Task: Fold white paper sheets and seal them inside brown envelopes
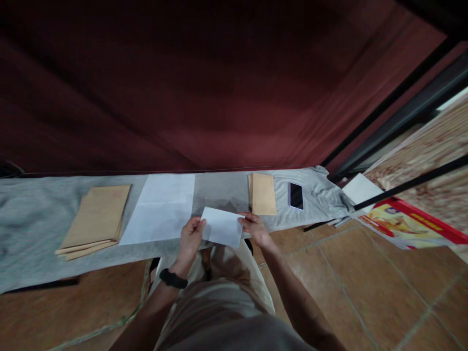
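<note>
A white sheet of paper (222,227), small and apparently folded, is held up above the front edge of the cloth-covered table. My left hand (192,235) pinches its left edge, thumb on top. At the opposite edge, my right hand (255,227) grips it the same way. Left of my hands lie larger white sheets (163,207) with a crease across them. Just beyond my right hand rests a small stack of brown envelopes (263,194). Farther left is a thicker pile of larger brown envelopes (95,214), its lower edges fanned out.
A phone (296,196) with a dark screen lies on the grey cloth (25,219) at the right. Behind the table hangs a dark red curtain (219,97). Black metal bars (395,100) and a red and yellow box (405,223) stand off to the right, above the tiled floor (351,263).
</note>
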A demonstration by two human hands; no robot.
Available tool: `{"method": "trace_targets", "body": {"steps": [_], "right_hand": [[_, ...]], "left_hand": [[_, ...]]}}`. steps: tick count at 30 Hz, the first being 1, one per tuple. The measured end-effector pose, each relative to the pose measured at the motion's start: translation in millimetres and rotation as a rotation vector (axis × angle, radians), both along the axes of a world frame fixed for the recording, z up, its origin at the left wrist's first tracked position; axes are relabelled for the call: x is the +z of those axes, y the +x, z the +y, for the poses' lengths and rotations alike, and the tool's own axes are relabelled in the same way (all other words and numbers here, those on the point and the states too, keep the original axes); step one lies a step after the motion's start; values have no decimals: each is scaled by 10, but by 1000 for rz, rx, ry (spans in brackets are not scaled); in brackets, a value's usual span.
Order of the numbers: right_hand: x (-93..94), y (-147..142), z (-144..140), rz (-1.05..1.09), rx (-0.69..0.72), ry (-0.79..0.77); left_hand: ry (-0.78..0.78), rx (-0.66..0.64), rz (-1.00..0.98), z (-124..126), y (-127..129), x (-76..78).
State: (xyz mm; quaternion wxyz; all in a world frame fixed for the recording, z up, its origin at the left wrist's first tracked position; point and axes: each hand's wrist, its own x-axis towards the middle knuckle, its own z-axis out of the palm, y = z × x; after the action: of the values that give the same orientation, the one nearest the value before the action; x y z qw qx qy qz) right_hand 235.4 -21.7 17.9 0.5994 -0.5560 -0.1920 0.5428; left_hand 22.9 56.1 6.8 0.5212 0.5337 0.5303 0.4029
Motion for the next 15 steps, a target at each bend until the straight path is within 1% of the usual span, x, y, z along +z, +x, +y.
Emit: {"method": "trace_targets", "body": {"steps": [5, 7, 11, 15], "right_hand": [[4, 12, 6, 32, -12, -3], [-13, 1, -5, 59, 14, -19], [-112, -41, -32, 34, 66, -23], [-256, -42, -16, -68, -4, -37]], "left_hand": [[47, 69, -18, -9, 30, -63], [55, 94, -29, -9, 53, -87], [31, 94, -45, -28, 109, -122], [-58, 42, -66, -85, 123, -161]]}}
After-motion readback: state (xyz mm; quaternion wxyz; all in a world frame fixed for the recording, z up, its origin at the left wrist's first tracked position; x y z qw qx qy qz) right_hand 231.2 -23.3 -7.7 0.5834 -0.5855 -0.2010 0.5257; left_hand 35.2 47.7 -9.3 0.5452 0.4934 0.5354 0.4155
